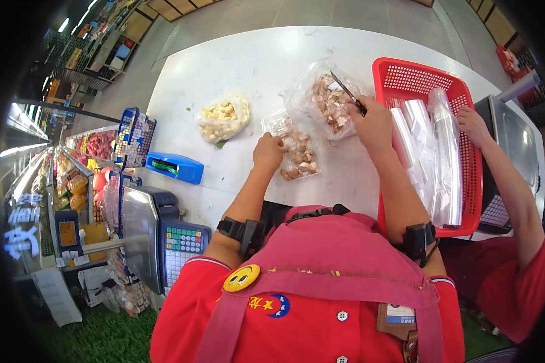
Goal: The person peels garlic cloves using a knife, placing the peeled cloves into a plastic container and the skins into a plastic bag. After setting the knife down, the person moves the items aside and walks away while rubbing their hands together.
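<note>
Shelves of packed produce [94, 148] stand at the far left of a shop, with a grey floor [224, 15] beyond the far edge of the white tabletop [236, 66]. At the tabletop's left side, a blue wire basket [134, 136] sits near the edge, and a scale with a keypad [184, 242] stands at the near left corner. Just beyond the scale, a blue box [188, 170] with something green inside lies on the tabletop. Further right, toward the far edge, is a clear bag of pale peeled cloves [223, 120].

Near the middle, the left hand [267, 152] is at the left side of a clear plastic tray [275, 124], its fingers curled; whether they are clamped on anything, I cannot tell. Brown-skinned cloves [300, 160] lie in the tray. Beyond it and to the right, an open clear bag holds papery skins [330, 106]. The right hand [372, 123] has its fingers closed around the handle of a knife [345, 88], the blade pointing up and left over this bag.

Toward the right edge, a red basket [476, 181] holds rolls of clear plastic [445, 157]. A co-worker's hand [473, 126] is at its right rim, beside a second scale [515, 142].
</note>
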`<control>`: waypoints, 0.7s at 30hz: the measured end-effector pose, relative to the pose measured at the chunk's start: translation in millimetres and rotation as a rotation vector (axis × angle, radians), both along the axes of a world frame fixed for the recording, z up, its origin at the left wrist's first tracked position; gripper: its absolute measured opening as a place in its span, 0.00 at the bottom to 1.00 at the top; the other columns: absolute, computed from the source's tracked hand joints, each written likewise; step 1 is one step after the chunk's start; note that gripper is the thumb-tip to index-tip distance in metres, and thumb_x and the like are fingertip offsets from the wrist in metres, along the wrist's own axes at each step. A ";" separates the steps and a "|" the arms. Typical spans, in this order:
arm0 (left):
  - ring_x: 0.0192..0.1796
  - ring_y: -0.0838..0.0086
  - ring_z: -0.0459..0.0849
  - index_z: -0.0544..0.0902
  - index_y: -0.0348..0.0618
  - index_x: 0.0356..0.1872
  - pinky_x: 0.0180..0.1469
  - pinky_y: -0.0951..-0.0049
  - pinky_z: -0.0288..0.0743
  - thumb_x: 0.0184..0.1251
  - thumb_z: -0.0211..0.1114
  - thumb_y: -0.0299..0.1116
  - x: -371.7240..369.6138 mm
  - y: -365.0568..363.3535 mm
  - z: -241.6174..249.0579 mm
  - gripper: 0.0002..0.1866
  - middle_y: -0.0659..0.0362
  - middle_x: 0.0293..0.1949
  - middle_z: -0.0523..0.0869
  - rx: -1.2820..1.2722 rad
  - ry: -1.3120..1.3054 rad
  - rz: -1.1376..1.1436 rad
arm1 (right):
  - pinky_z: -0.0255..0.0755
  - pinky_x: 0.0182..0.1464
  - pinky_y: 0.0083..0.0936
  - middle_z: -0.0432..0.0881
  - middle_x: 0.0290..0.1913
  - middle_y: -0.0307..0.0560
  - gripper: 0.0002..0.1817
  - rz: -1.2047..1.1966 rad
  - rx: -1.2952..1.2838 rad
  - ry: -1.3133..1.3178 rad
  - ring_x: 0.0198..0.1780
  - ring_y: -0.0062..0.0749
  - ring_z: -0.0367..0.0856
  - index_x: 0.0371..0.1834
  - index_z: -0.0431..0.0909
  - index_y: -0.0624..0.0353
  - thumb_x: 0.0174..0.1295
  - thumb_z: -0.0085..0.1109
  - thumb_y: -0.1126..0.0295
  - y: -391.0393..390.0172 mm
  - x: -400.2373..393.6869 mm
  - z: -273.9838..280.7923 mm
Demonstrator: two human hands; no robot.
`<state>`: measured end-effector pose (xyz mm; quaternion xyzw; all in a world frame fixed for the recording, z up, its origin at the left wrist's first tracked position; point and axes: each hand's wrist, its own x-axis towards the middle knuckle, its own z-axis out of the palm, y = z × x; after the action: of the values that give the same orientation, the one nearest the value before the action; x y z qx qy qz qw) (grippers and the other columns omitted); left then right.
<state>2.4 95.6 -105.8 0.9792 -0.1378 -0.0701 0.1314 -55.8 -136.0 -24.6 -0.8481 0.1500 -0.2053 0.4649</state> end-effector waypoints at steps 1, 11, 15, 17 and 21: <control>0.37 0.63 0.76 0.81 0.45 0.29 0.39 0.68 0.70 0.45 0.64 0.30 0.4 1.6 -2.1 0.08 0.54 0.32 0.76 -0.055 -0.009 0.026 | 0.67 0.28 0.30 0.77 0.22 0.49 0.09 -0.024 -0.070 0.054 0.25 0.36 0.76 0.30 0.75 0.60 0.51 0.55 0.65 -0.8 -0.7 1.3; 0.30 0.81 0.77 0.72 0.39 0.35 0.32 0.81 0.73 0.48 0.61 0.18 -7.6 -20.0 90.1 0.12 0.61 0.30 0.78 -1.265 0.351 -0.048 | 0.66 0.30 0.17 0.78 0.25 0.41 0.10 0.095 0.017 -0.114 0.26 0.19 0.73 0.34 0.77 0.64 0.49 0.60 0.71 3.0 2.7 -2.3; 0.33 0.81 0.77 0.72 0.38 0.35 0.35 0.81 0.74 0.50 0.60 0.17 -12.9 -65.4 109.8 0.11 0.61 0.30 0.78 -1.207 0.298 -0.161 | 0.67 0.32 0.13 0.79 0.26 0.38 0.08 0.266 0.591 -0.057 0.28 0.15 0.73 0.32 0.78 0.64 0.50 0.61 0.72 7.1 -1.2 7.6; 0.34 0.81 0.78 0.73 0.37 0.35 0.36 0.81 0.74 0.51 0.59 0.17 -10.0 -80.1 106.0 0.10 0.61 0.31 0.78 -1.151 0.210 -0.221 | 0.67 0.33 0.13 0.79 0.26 0.38 0.08 0.259 0.647 -0.079 0.29 0.15 0.73 0.31 0.78 0.64 0.50 0.61 0.72 7.0 -2.2 9.5; 0.38 0.79 0.78 0.73 0.35 0.36 0.41 0.80 0.74 0.52 0.58 0.17 -11.2 -96.7 107.0 0.10 0.59 0.33 0.79 -1.053 0.100 -0.297 | 0.66 0.29 0.14 0.78 0.25 0.38 0.09 0.226 0.704 -0.162 0.26 0.15 0.72 0.30 0.79 0.62 0.48 0.61 0.69 1.0 -1.5 7.4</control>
<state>-8.8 -1.2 1.2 0.7467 -0.2846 -0.0560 0.5986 -57.3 -135.0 -17.2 -0.6286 0.0796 -0.1548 0.7580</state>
